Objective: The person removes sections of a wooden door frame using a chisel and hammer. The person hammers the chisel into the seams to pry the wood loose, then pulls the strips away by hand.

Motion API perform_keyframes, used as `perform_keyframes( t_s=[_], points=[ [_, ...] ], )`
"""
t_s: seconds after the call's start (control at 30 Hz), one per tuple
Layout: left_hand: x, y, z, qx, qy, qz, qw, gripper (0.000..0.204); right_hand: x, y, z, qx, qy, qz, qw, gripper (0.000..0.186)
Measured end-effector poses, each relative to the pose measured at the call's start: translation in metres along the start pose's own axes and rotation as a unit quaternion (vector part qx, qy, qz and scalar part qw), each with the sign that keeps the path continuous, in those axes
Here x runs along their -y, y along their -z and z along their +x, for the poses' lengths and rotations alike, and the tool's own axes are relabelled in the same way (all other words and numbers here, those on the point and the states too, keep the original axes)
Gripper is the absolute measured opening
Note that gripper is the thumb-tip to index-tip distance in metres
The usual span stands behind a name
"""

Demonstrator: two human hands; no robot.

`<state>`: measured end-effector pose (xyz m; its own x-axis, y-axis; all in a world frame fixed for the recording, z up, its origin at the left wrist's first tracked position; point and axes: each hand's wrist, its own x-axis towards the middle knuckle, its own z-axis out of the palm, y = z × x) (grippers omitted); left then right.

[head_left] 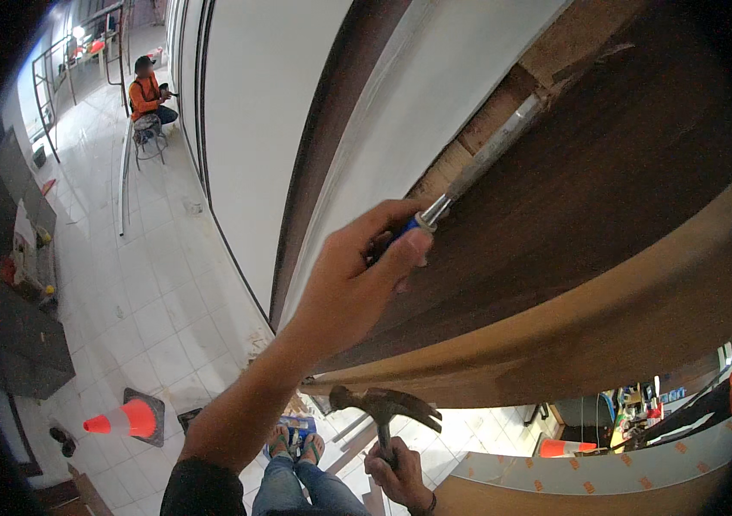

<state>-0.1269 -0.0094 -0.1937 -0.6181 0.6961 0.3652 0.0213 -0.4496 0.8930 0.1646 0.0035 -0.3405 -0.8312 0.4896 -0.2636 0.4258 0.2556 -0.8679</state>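
Note:
My left hand (375, 258) is closed around the blue handle of a chisel (495, 146). The chisel's metal blade slants up to the right, its tip against the torn edge of a dark brown wood panel (572, 172). Along that edge a strip of lighter bare wood (469, 142) is exposed beside a white surface. Lower down, my right hand (396, 473) grips a claw hammer (386, 411) by its handle. The hammer head is well below the chisel and apart from it, its claw pointing right.
A traffic cone (129, 419) stands on the tiled floor (155, 318) at lower left. Further off, a person (149, 90) in orange sits on a stool (149, 142) near scaffolding. A second cone (564, 447) and cluttered tools (641, 413) show at lower right. My feet rest on something blue.

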Motion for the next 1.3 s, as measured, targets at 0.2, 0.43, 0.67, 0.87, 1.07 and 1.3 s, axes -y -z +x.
perform_keyframes(
  t_s=[0.2, 0.43, 0.67, 0.87, 1.07, 1.3],
  points=[
    [-0.002, -0.001, 0.003, -0.036, 0.0, 0.036, 0.999, 0.036, 0.005, 0.004, 0.017, 0.016, 0.118, 0.083, 0.989, 0.019],
    [0.006, 0.001, 0.002, -0.053, -0.017, 0.023, 0.998, 0.037, -0.025, 0.009, 0.024, 0.065, 0.03, 0.063, 0.995, 0.025],
    [0.031, 0.0, -0.011, -0.062, -0.052, 0.01, 0.997, 0.039, -0.05, 0.009, 0.019, 0.107, 0.007, 0.032, 0.994, 0.025],
    [0.05, -0.006, -0.043, -0.076, -0.076, -0.008, 0.994, 0.036, -0.1, -0.011, 0.003, 0.082, 0.038, 0.086, 0.992, 0.02],
    [0.071, -0.024, -0.086, -0.075, -0.07, -0.047, 0.994, 0.038, -0.163, -0.037, -0.01, 0.088, 0.079, 0.122, 0.985, 0.02],
    [0.065, -0.047, -0.14, -0.022, 0.0, -0.144, 0.989, 0.038, -0.201, -0.046, -0.03, 0.056, 0.165, 0.067, 0.982, 0.019]
  ],
)
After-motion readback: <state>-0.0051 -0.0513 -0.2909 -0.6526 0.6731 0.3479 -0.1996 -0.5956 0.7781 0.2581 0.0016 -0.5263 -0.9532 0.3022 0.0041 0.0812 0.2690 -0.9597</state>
